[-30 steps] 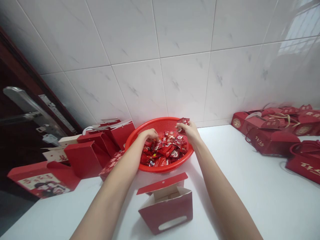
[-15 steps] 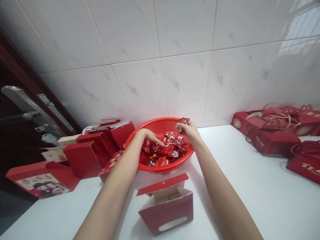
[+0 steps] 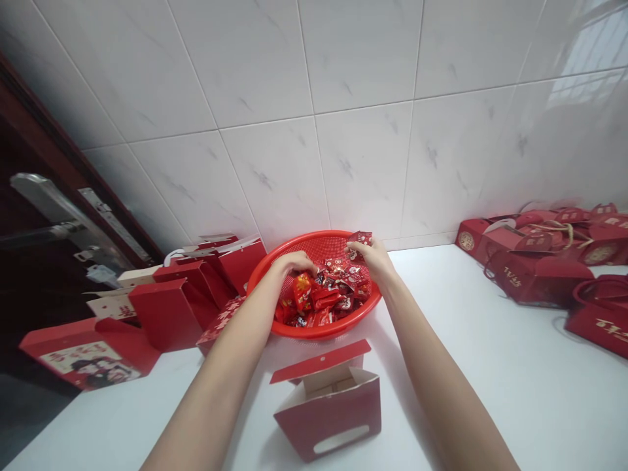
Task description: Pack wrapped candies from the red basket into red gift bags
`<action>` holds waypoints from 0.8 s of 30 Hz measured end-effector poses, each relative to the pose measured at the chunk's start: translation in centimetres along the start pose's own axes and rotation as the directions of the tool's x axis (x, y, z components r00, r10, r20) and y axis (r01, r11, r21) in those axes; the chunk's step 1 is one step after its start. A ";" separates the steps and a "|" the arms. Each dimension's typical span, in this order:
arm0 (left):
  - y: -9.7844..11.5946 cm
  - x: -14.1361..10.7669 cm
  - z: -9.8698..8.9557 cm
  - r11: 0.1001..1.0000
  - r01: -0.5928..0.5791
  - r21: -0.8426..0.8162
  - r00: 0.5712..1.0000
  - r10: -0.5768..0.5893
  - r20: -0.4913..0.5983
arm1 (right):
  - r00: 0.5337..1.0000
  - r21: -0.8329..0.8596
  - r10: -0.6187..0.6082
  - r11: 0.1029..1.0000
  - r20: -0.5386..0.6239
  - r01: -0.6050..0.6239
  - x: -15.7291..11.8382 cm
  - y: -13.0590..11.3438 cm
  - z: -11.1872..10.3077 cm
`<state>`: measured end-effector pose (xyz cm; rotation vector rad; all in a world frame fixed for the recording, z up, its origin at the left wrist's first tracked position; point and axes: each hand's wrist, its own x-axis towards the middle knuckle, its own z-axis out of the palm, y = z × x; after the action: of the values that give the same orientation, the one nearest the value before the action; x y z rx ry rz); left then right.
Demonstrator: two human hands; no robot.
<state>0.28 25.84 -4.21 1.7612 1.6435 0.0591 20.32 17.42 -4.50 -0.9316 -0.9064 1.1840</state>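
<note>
A red plastic mesh basket holds a heap of small red wrapped sweets. My left hand reaches over its left side with fingers curled down at the sweets; what they close on, if anything, is hidden. Just below those fingers a red-and-gold packet stands up from the heap. At the basket's right rim, my right hand pinches a dark red patterned sweet packet between thumb and fingers. In front of the basket, between my forearms, stands a red paper gift box with its top open.
Several red gift boxes stand at the left on the white table, near a dark door with a metal handle. More red boxes with handles are grouped at the right. A tiled wall rises behind the basket.
My left hand has drawn back slightly and its fingers have curled in. A red-and-gold packet now shows below it. My right hand keeps its packet at the rim.
</note>
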 end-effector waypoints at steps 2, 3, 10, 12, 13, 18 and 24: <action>0.8 -0.2 0.1 0.991 -0.093 -0.101 0.993 0.085 -0.079 | 1.000 -0.007 -0.004 1.000 0.000 0.004 0.0 0.1 0.0; 1.3 -0.4 0.2 0.978 -0.136 -0.158 0.988 0.122 -0.097 | 1.000 -0.010 -0.007 1.000 0.000 0.007 0.0 0.1 -0.1; 1.2 -1.8 -0.3 0.999 0.022 -0.040 0.994 -0.026 -0.107 | 1.000 -0.021 -0.008 1.000 -0.002 0.007 -0.2 -0.1 0.0; 0.6 -1.9 -0.5 0.986 0.158 0.045 0.987 -0.158 -0.014 | 1.000 -0.018 -0.005 1.000 -0.016 0.004 -0.2 -0.1 0.1; 0.4 -1.9 -0.5 0.974 0.218 0.065 0.973 -0.222 0.063 | 1.000 -0.018 -0.004 1.000 -0.018 0.004 -0.2 -0.1 0.1; 1.0 -1.5 1.3 0.988 0.157 0.005 0.942 -0.151 0.300 | 1.000 -0.020 -0.005 1.000 -0.003 0.005 -0.2 -0.1 0.1; 2.0 -1.2 2.6 0.970 0.006 -0.244 0.961 0.062 0.270 | 1.000 -0.018 -0.014 1.000 -0.004 0.013 -0.3 0.0 0.1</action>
<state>3.03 23.74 -4.59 1.5301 1.3497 0.0252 20.21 17.15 -4.54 -0.9402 -0.9201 1.1642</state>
